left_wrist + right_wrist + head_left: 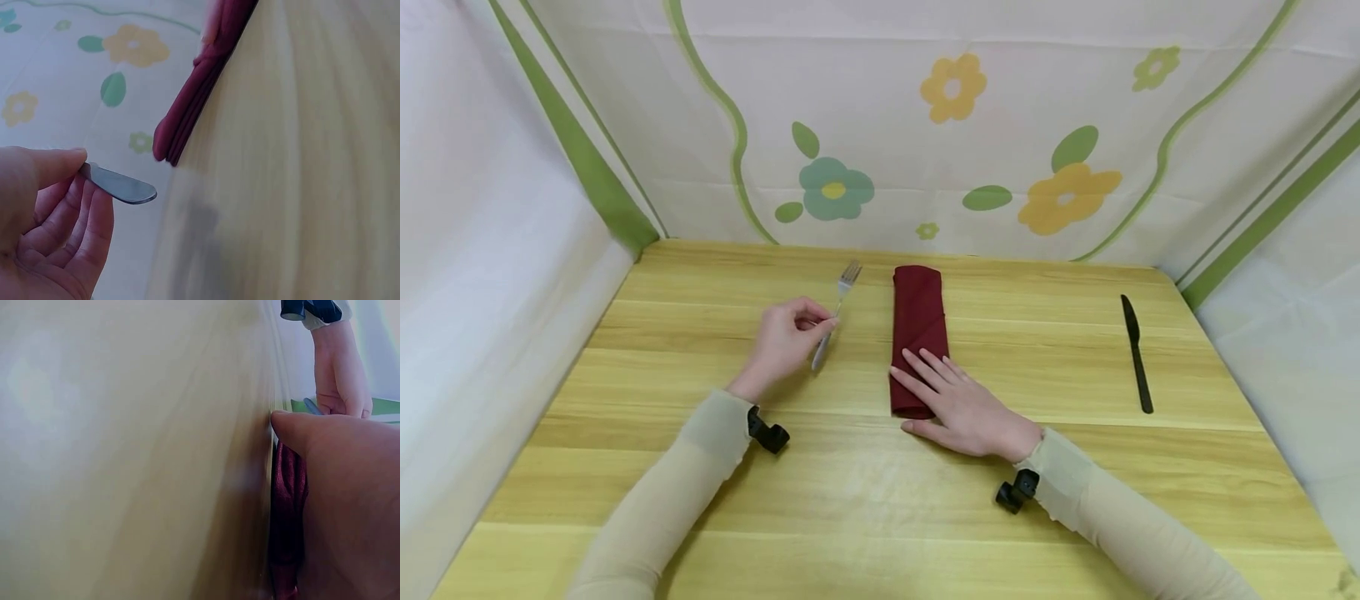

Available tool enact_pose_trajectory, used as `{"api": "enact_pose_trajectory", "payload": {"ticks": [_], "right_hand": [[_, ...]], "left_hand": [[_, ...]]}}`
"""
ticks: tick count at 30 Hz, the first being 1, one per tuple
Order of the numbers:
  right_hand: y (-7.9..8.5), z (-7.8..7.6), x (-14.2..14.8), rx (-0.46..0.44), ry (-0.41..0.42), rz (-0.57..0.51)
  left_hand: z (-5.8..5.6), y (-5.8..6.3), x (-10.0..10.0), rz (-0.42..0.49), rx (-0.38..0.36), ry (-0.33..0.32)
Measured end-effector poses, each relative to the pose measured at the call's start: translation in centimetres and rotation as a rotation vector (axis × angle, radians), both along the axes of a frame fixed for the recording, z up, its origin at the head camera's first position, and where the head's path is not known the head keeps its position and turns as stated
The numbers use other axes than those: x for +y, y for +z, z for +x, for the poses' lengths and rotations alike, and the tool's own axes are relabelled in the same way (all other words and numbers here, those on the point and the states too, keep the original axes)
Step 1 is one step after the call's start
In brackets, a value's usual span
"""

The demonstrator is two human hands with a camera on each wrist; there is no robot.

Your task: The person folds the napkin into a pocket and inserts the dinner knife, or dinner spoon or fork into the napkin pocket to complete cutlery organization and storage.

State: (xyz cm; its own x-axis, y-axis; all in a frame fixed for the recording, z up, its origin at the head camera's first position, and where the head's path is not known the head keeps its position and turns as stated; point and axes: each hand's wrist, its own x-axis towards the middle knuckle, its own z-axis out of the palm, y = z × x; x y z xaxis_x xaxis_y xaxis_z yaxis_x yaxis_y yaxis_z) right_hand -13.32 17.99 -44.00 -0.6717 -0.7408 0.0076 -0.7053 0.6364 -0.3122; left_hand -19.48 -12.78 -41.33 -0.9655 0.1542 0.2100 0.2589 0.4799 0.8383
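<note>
A silver fork (pixel 846 285) is pinched between the thumb and fingers of my left hand (pixel 786 337), tines toward the far edge. In the left wrist view the flat rounded end of its handle (pixel 125 187) sticks out past the fingertips. To the right of the fork lies a dark red cloth napkin (pixel 917 304), folded into a long narrow shape with a diagonal fold across it. My right hand (pixel 966 412) rests on the napkin's near end, fingers straight and spread, the thumb beside its near edge. The right wrist view shows the napkin's layers (pixel 289 500) beneath that hand.
A black knife (pixel 1136 354) lies on the right side of the wooden table (pixel 865 500), its blade pointing away. White curtains with green bands and printed flowers (pixel 953 87) stand behind the table and at both sides. Each wrist carries a small black camera (pixel 767 431).
</note>
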Motion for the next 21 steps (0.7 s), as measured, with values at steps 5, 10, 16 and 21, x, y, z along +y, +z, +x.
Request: {"api": "enact_pose_trajectory", "payload": {"ticks": [5, 10, 16, 21], "right_hand": [[0.1, 0.1, -0.2, 0.0, -0.013, -0.001], [0.2, 0.1, -0.3, -0.007, -0.027, 0.001], [0.3, 0.1, -0.1, -0.07, -0.041, -0.059], [1.0, -0.6, 0.6, -0.209, -0.152, -0.236]], "left_hand": [[0.3, -0.1, 1.5, 0.003, -0.014, -0.04], [0.6, 0.0, 2.8, 0.014, 0.003, -0.058], [1.2, 0.2, 4.4, 0.068, 0.014, -0.09], [1.8, 0.3, 5.6, 0.132, 0.025, -0.111]]}}
